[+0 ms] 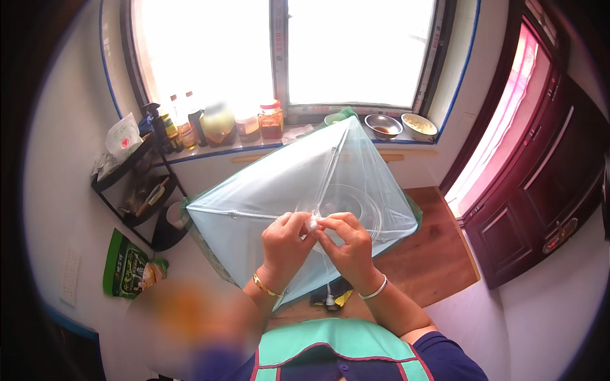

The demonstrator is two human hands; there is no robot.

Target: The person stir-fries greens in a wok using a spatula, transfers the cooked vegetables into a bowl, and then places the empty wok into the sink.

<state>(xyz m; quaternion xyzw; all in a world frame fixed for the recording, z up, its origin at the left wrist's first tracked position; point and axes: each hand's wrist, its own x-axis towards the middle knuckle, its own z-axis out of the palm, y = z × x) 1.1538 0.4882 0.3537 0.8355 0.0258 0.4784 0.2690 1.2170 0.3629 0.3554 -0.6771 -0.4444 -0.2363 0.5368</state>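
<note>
Together, left hand [286, 244] and right hand [346, 244] pinch, seemingly, the white knob [312, 224] (apex) of the mesh food cover [254, 209]

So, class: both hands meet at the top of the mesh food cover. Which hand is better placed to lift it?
Probably the right hand: its fingertips pinch the white knob atop the mesh food cover; the left hand only touches beside it.

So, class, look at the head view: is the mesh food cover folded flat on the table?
No: the mesh food cover stands opened like a tent, with both hands pinching its top knob.
</note>
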